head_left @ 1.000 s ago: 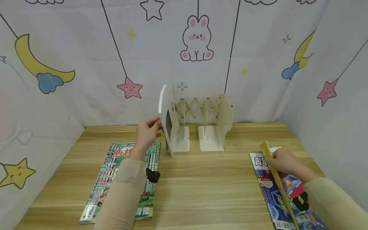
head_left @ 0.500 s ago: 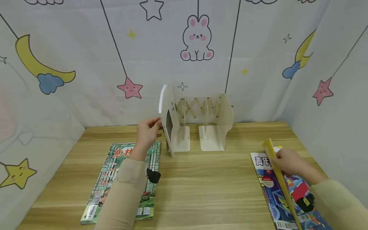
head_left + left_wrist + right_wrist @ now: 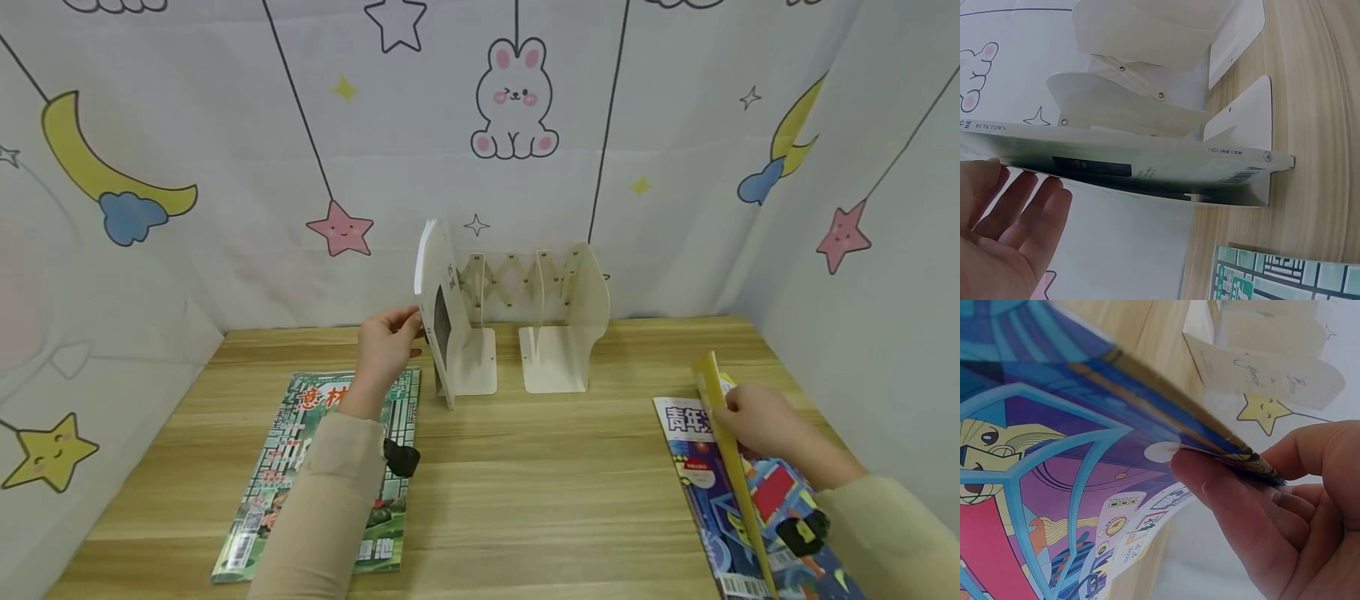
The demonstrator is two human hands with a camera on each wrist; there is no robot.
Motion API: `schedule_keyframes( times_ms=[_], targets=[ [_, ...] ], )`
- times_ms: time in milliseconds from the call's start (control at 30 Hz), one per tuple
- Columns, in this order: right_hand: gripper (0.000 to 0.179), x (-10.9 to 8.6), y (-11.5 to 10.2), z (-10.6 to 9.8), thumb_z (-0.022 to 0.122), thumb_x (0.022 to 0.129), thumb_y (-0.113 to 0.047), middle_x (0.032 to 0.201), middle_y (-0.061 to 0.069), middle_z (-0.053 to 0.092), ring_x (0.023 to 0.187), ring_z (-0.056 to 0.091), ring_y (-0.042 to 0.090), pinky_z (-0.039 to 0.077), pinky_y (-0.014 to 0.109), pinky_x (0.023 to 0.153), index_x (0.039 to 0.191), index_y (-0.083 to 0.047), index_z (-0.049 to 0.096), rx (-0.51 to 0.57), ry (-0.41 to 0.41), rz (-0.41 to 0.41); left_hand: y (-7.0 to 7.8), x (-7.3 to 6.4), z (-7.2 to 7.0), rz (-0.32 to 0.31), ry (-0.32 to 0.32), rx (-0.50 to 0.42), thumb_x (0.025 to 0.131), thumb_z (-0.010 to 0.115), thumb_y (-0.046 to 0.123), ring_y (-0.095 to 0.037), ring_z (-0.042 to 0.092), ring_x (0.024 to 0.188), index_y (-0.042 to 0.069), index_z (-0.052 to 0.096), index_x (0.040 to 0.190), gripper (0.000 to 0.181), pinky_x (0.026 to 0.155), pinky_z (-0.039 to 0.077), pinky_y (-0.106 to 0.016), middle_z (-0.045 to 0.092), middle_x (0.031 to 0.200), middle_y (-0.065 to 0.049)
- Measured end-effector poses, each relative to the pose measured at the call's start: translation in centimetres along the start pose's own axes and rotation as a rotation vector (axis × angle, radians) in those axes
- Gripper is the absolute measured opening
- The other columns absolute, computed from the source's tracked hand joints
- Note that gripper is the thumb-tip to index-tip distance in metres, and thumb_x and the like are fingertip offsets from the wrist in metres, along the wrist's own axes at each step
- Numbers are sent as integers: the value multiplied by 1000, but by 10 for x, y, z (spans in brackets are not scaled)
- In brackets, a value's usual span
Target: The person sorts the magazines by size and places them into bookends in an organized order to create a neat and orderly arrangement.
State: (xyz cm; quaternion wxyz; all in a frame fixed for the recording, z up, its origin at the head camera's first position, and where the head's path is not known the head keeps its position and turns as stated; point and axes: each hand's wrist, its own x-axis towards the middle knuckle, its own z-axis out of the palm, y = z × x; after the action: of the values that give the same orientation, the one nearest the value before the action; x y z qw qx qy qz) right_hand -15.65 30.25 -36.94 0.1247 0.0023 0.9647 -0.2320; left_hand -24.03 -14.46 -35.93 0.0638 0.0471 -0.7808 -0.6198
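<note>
My left hand holds the outer edge of a thin white book, which stands slightly tilted at the left end of a cream expandable book rack. In the left wrist view, the thumb and fingertips meet that book's edge. At the right, my right hand pinches a magazine with a yellow edge, raised on edge over a blue-and-purple magazine that lies flat. The right wrist view shows the thumb on one side of the raised magazine and fingers on the other.
A green magazine lies flat at the left, partly under my left forearm. The wooden tabletop spans between the magazines. A white printed curtain hangs right behind the rack and along both sides.
My right hand has shifted slightly right, tilting the raised magazine with it, so its yellow edge now stands farther right. The left hand, white book and rack stay put.
</note>
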Motion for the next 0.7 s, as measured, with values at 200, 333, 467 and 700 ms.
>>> schedule_keyframes(
  times_ms=[200,333,467,700],
  targets=[
    [32,-3,-6,-3,49,94,-13,73,15,63,54,59,15,56,28,49,96,17,59,14,27,-5,0,0,0,3,0,6,98,52,20,-28,63,106,4,62,121,30,84,57,-44,63,115,-15],
    [31,-7,-10,-2,46,95,-13,70,13,61,54,57,15,54,27,48,92,14,59,17,65,-14,-1,0,0,10,2,8,98,52,20,-26,64,103,4,63,121,30,85,56,-45,63,116,-15],
    [32,-13,-12,-1,44,95,-14,65,9,59,50,52,15,47,25,43,88,12,60,18,133,-45,-1,1,1,12,1,12,98,52,20,-25,64,103,4,62,121,30,85,56,-45,63,116,-15],
    [33,-21,-18,1,41,95,-12,62,7,59,47,48,15,40,25,39,87,10,63,43,258,-93,-2,1,0,10,1,16,98,51,20,-26,64,104,4,62,122,31,85,56,-45,63,117,-15]
  ],
)
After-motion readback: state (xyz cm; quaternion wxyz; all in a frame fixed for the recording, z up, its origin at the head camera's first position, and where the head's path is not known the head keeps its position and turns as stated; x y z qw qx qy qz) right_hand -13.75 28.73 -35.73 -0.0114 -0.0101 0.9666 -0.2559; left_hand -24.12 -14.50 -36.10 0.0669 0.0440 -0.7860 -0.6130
